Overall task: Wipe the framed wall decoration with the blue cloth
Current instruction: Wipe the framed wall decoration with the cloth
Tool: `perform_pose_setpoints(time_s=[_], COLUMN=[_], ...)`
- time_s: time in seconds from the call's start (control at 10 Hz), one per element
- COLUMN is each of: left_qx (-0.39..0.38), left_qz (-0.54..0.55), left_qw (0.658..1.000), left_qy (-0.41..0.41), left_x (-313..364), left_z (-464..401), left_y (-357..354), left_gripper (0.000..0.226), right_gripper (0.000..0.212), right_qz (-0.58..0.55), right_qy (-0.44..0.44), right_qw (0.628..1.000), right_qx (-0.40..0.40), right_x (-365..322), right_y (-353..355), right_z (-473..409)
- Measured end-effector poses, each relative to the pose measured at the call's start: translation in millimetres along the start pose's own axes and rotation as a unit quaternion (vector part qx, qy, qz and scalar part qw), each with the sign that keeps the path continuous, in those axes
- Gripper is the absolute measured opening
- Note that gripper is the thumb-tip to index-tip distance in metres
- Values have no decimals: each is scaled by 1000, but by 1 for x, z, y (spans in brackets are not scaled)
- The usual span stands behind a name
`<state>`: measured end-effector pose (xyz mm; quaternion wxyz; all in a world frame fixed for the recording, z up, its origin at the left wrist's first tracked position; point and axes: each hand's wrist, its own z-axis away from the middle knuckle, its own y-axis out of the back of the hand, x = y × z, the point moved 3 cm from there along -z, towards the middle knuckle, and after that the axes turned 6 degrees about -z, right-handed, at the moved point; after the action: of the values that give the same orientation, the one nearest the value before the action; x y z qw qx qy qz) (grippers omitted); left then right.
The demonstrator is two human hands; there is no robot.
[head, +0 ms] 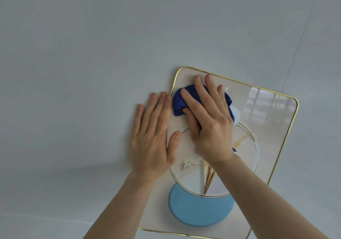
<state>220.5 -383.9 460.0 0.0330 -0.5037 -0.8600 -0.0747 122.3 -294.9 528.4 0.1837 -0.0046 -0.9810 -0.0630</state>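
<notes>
The framed wall decoration [269, 120] hangs on a pale wall: a glossy panel with a thin gold rim, gold rings and a light blue disc low down. The blue cloth [179, 101] is bunched against the panel's upper left part. My right hand [208, 120] lies flat over the cloth with fingers spread, pressing it onto the glass. My left hand [153, 137] rests flat on the frame's left edge, fingers together on the wall and thumb on the panel. Much of the cloth is hidden under my right hand.
The pale grey wall [92, 54] fills the view around the frame. A faint seam [302, 35] runs diagonally at the upper right. The glass reflects a window at its upper right corner.
</notes>
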Motion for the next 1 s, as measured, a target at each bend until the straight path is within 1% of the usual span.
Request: perform_pose_setpoints(time_s=[0.6,1.0], left_qx=[15,17], left_qz=[-3,-18], left_qw=[1000,1000], left_qy=[-1,-7], left_x=[-1,-1], left_z=[0,1], left_y=[-1,-1], left_gripper=[62,59], right_gripper=[31,30], right_qz=[-3,3], right_qy=[89,109], right_qw=[993,989], right_qx=[-78,-100], right_x=[8,15], right_y=[10,18], right_z=[11,17])
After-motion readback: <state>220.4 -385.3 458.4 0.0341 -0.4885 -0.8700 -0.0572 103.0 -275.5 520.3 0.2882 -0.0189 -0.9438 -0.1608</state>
